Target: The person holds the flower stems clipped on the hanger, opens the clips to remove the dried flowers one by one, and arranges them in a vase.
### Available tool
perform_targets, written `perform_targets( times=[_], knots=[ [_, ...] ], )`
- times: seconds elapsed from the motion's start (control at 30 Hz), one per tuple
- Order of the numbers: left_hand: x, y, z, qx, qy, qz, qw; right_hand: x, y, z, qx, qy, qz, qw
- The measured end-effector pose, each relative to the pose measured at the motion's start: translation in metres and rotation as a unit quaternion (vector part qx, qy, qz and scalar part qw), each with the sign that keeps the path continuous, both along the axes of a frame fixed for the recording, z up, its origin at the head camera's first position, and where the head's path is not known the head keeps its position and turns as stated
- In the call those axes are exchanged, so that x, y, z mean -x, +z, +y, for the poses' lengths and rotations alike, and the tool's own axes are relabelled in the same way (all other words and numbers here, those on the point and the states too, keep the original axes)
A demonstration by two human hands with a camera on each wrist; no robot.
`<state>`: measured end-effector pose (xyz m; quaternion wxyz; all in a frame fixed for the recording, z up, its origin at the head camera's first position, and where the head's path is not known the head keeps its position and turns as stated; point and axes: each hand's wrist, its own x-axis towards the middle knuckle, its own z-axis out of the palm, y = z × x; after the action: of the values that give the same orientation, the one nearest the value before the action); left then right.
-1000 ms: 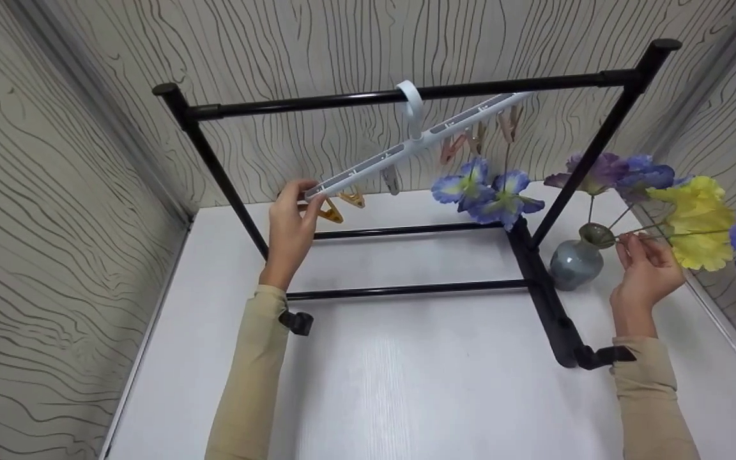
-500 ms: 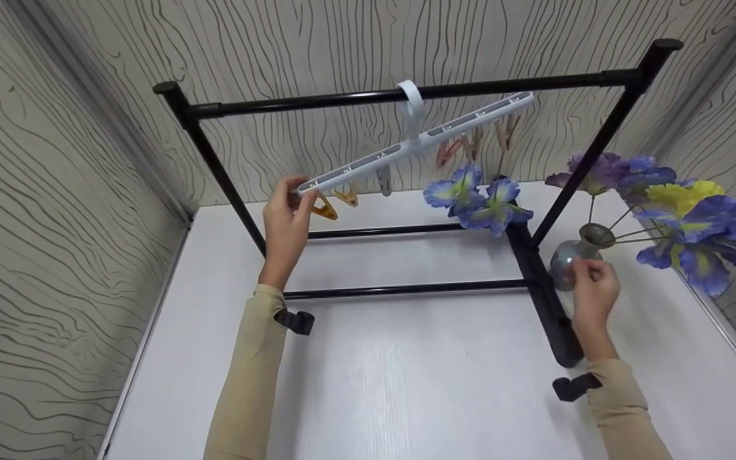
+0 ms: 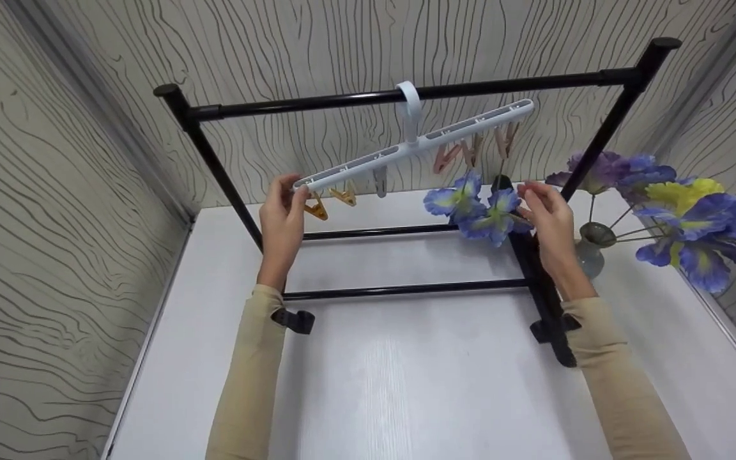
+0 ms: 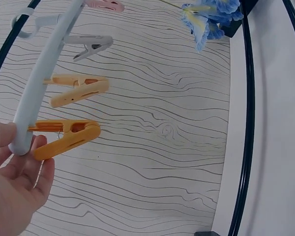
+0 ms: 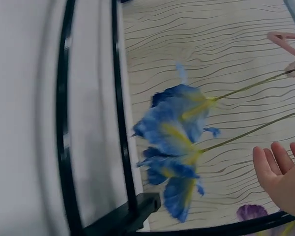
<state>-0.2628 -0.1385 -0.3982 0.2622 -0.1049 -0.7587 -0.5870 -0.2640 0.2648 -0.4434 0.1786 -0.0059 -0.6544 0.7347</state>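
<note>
the left hand [image 3: 282, 220], left of centre in the head view, pinches the lower left end of a white hanger [image 3: 410, 147], thumb and fingers narrow around it. the hanger slants up to the right, its hook over the top bar of a black rack [image 3: 342, 100]. in the left wrist view those fingers reach behind the bar at lower left, just beside an orange clip [image 4: 71, 141]; whether they touch it i cannot tell.

the right hand [image 3: 553, 233], right of centre, has its fingers loosely bent and slightly parted, just right of two blue flowers [image 3: 457, 201] hanging below the hanger's right half. in the right wrist view its fingertips sit at the right edge, below the lower flower's stem and apart from it. a grey-blue vase [image 3: 591, 262] stands on the white bench [image 3: 419, 370], right of frame.
</note>
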Motion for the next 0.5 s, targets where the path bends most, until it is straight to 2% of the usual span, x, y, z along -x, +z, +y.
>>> perform_targets(
  times=[0.13,0.27,0.4,0.5],
  knots=[
    [-0.001,-0.001,-0.004,-0.004,0.006,-0.007,1.0000,0.018,0.016,-0.004,-0.004,0.085,-0.032,0.996],
    [-0.002,-0.002,-0.007,-0.005,0.010,-0.007,0.9999,0.031,0.019,-0.010,-0.035,0.148,-0.073,0.986],
    [-0.002,-0.002,-0.009,0.001,0.013,-0.001,0.9999,0.034,0.014,-0.017,-0.096,0.141,-0.090,0.981],
    [-0.003,-0.003,-0.010,-0.001,0.019,-0.011,0.9998,0.033,0.007,-0.022,-0.138,0.131,-0.074,0.979]
  ],
)
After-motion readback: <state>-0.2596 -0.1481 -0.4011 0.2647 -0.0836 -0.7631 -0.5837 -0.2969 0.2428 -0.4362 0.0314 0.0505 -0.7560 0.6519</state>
